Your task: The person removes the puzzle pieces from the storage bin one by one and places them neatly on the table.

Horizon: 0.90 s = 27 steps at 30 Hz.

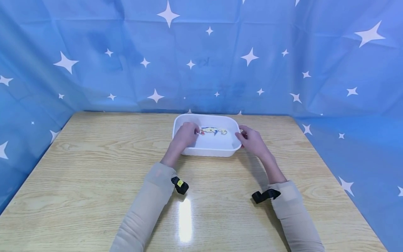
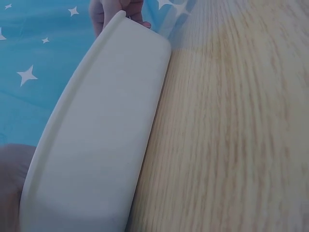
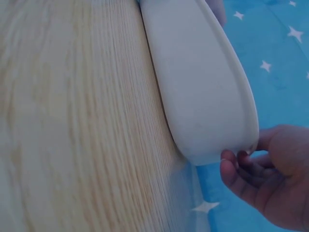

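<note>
A white plastic tray (image 1: 209, 152) with rounded corners rests near the table's back edge. Inside it lies a flat, narrow row of small shapes (image 1: 214, 130) in pale yellow, blue and red. My left hand (image 1: 187, 133) reaches over the tray's left part, with its fingertips right at the left end of that row. In the left wrist view the tray's side hides most of this hand, and I cannot tell whether it holds anything. My right hand (image 1: 251, 139) pinches the tray's right rim, thumb on top and fingers (image 3: 236, 181) curled underneath.
The tray stands on a wood-grain table (image 1: 104, 168). Behind and beside the table hangs a blue cloth (image 1: 126, 77) with white stars. Both forearms carry a small black wrist camera (image 1: 180, 186) over beige sleeves.
</note>
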{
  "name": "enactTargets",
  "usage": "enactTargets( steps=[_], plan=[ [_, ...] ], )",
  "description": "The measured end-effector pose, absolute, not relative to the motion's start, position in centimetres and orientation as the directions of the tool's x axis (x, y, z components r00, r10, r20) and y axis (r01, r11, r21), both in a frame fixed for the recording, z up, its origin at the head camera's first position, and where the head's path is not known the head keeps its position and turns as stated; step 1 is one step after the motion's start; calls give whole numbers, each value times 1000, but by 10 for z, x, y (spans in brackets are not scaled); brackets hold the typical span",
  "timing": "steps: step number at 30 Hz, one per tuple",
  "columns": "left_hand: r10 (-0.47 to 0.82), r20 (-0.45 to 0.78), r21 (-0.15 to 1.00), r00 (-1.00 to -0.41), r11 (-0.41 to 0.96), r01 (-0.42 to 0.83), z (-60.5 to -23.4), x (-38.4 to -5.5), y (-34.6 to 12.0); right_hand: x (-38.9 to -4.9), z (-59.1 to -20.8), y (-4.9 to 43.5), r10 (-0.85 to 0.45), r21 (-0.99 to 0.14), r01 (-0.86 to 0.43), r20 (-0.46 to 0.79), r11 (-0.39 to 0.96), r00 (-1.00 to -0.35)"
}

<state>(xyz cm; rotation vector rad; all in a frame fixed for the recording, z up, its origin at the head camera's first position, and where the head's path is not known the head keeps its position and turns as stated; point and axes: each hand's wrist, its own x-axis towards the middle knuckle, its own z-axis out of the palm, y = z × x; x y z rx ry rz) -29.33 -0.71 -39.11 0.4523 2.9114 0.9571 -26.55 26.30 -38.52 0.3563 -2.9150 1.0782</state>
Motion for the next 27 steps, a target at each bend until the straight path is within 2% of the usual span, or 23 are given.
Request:
enactTargets(
  steps=[9, 17, 27],
  plan=[
    [262, 194, 634, -945, 702, 325, -387, -288, -8, -266, -388, 265, -203, -639, -210, 86, 740, -975],
    [246, 299, 718, -922, 579, 387, -382, -284, -17, -267, -389, 264, -188, -638, -203, 93, 743, -978],
    [174, 314, 808, -933, 466, 359, -376, -279, -34, -267, -392, 267, -187, -666, -206, 101, 717, -977]
  ],
)
